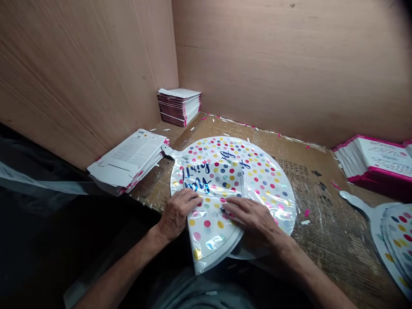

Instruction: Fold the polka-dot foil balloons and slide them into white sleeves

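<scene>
A flat foil balloon (206, 223), white with coloured dots and blue lettering, lies partly folded on top of other flat round balloons (267, 171). Its folded lower part juts over the table's near edge as a wedge. My left hand (178, 210) has its fingers bent over the folded balloon's left side, gripping it; the thumb is hidden. On the right side of the fold my right hand (254, 214) lies with its fingers stretched across the foil. The balloons beneath have a tail (167, 151) pointing to the upper left.
Printed flat cartons (128, 159) lie stacked at the left edge, and another carton stack (179, 105) stands in the corner. Pink-edged cartons (380, 161) and more dotted balloons (395, 240) are at the right. Wooden panels (257, 64) wall the worn cardboard surface (334, 240), scattered with paper scraps.
</scene>
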The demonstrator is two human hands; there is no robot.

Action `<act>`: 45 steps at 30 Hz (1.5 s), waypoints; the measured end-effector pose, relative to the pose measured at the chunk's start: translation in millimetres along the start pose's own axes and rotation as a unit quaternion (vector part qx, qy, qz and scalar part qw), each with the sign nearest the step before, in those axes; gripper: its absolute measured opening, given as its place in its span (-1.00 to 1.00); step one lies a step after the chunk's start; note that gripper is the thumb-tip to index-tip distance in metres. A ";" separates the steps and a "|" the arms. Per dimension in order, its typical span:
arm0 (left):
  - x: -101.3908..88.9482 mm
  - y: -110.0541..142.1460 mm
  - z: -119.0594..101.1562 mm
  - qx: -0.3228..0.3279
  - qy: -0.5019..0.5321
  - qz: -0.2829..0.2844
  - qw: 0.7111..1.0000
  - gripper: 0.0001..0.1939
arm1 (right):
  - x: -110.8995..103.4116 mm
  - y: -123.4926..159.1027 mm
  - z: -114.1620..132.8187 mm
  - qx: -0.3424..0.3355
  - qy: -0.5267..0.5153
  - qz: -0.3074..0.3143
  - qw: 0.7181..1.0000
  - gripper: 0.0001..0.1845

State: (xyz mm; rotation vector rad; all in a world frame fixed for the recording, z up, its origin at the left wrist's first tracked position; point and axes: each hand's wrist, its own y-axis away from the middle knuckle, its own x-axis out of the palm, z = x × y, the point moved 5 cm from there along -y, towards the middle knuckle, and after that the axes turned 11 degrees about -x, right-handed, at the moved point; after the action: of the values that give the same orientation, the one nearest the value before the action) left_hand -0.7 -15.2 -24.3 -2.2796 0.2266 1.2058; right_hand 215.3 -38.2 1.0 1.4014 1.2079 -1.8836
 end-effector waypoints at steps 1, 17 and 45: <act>0.2 3.7 2.4 -0.021 0.010 -0.002 1.000 -0.75 | 3.6 -3.3 -6.8 0.007 -0.035 0.018 0.999 -0.63; 11.7 -20.3 15.9 -0.012 0.041 0.023 0.999 -0.67 | 8.5 14.0 -17.2 0.043 -0.032 -0.028 0.998 -0.60; 5.1 -108.0 17.8 0.108 -0.128 0.281 0.945 -0.36 | 43.2 -58.4 -15.2 -0.037 0.020 0.087 0.995 -0.71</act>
State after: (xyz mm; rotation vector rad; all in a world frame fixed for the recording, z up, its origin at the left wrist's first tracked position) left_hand 31.4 85.3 5.4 -1.8944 0.9094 1.6447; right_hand 161.1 8.2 -19.5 1.4611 1.1251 -1.6827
